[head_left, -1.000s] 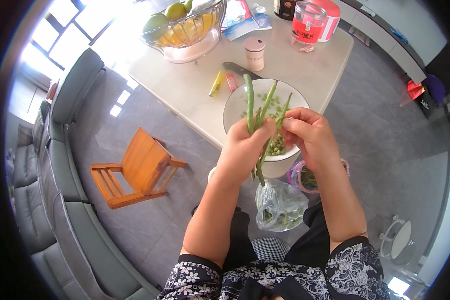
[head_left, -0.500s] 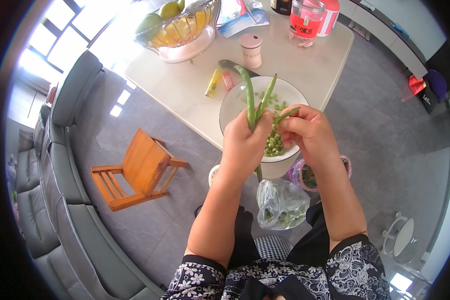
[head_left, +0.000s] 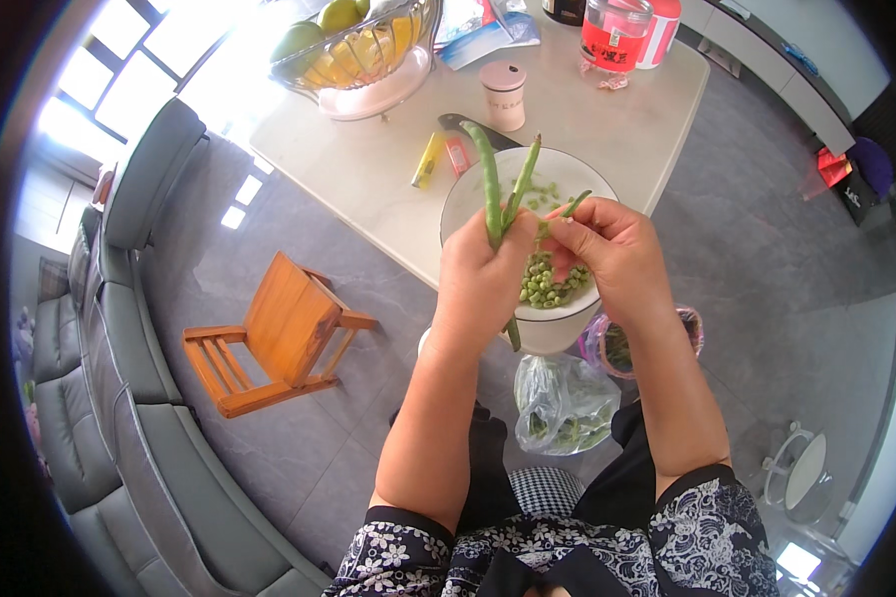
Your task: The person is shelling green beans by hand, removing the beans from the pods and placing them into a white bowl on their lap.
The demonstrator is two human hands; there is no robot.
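Closed around a few long green bean pods (head_left: 490, 177), my left hand (head_left: 480, 274) is over the left part of a white dark-rimmed bowl (head_left: 460, 204). The pods stick up past the fist, and one end pokes out below it. My right hand (head_left: 617, 254) pinches a smaller green pod piece (head_left: 577, 202) over the bowl's right side, its fingertips close to the left hand's. Cut green bean pieces (head_left: 550, 284) lie in the bowl under both hands. Part of the bowl is hidden by my hands.
A knife (head_left: 483, 129), yellow lighter (head_left: 427, 159) and pink lidded cup (head_left: 503, 97) are beyond the bowl. A fruit basket (head_left: 368, 60) stands far left, a red-labelled jar (head_left: 612, 40) far right. Below the table edge are a plastic bag (head_left: 564, 403), a lined bin (head_left: 595, 343) and a wooden chair (head_left: 291, 318).
My right fingers have drawn in closer to the left hand, and the small pod piece sits a little higher. The left hand still grips its pods; the view has shifted slightly.
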